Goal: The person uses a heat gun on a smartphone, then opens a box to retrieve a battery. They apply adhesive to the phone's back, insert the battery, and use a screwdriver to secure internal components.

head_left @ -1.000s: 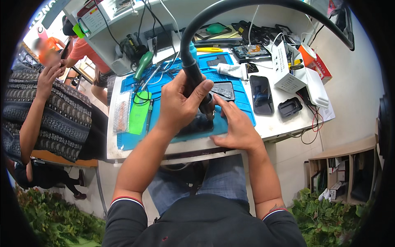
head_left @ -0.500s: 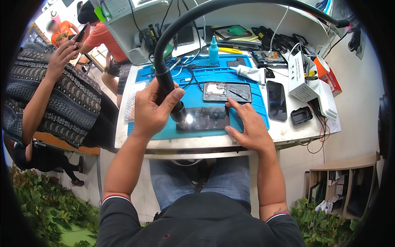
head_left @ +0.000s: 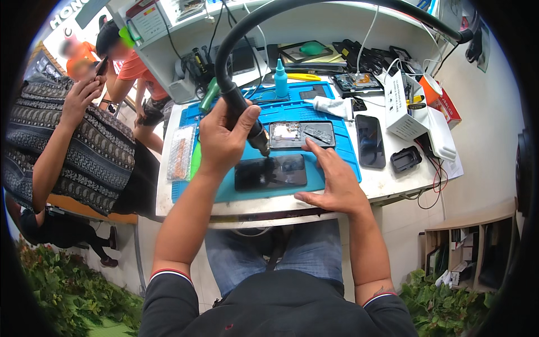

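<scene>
My left hand (head_left: 223, 140) is wrapped round the handle of a black hot-air gun (head_left: 242, 108) on a thick curved hose. Its metal nozzle points down just above the upper edge of a dark phone screen panel (head_left: 278, 171). This panel lies on the blue mat (head_left: 216, 191). My right hand (head_left: 339, 182) is open beside the panel's right end, thumb and fingers spread, with nothing in it. Behind the panel lies an opened phone body (head_left: 321, 133) with its inner parts showing; the right fingertips are close to its lower edge.
A light-blue bottle (head_left: 281, 80), a white tube (head_left: 332, 108), and a green-handled screwdriver (head_left: 210, 94) lie farther back. On the right are a dark phone (head_left: 370, 141), a black tray (head_left: 406, 159) and a white box (head_left: 402, 102). A person in patterned clothing (head_left: 73, 151) stands at left.
The hot-air gun's nozzle has shifted from over the panel's left part to its upper edge, and the bright spot is gone. My right hand has spread and drawn back from the panel's edge.
</scene>
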{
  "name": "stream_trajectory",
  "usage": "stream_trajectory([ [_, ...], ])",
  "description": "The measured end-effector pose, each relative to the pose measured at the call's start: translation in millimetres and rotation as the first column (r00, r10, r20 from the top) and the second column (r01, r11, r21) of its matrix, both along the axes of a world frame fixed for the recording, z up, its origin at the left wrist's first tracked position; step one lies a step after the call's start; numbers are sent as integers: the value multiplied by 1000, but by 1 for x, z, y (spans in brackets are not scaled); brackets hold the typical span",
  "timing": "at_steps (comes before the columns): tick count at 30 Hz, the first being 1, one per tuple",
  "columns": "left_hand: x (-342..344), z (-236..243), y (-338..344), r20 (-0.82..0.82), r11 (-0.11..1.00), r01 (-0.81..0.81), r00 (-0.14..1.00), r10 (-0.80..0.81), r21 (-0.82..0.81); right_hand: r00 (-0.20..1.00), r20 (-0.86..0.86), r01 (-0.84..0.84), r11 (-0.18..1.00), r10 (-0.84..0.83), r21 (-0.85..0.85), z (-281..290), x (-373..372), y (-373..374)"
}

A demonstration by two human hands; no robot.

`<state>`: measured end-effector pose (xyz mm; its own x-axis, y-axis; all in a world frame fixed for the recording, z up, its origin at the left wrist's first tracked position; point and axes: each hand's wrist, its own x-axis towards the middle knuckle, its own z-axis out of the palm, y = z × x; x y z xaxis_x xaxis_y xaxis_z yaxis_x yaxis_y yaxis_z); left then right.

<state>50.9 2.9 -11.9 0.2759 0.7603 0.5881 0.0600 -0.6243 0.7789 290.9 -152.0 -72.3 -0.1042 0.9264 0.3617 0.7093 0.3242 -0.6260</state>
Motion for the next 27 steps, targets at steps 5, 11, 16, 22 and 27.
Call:
stream_trajectory([
  [5, 41, -2, -7, 33, 997, 71, 997, -70, -7, 998, -59, 3, 999, -1, 35, -6, 1, 0],
  [11, 55, 1, -20, -48, 990, 125, 991, -128, -66, 996, -87, -3, 1000, 2, -19, -7, 3, -1],
  [16, 39, 3, -42, -35, 972, 194, 979, -200, -133, 997, -74, -30, 1000, 31, 6, -10, 5, -1],
  [22, -11, 11, -50, -62, 975, 167, 982, -177, -147, 1000, -20, -2, 1000, 2, -7, -10, 1, 0],
  [27, -53, 8, -34, -51, 997, 38, 998, -42, -70, 1000, 9, -7, 1000, 7, -8, -6, -1, 0],
])
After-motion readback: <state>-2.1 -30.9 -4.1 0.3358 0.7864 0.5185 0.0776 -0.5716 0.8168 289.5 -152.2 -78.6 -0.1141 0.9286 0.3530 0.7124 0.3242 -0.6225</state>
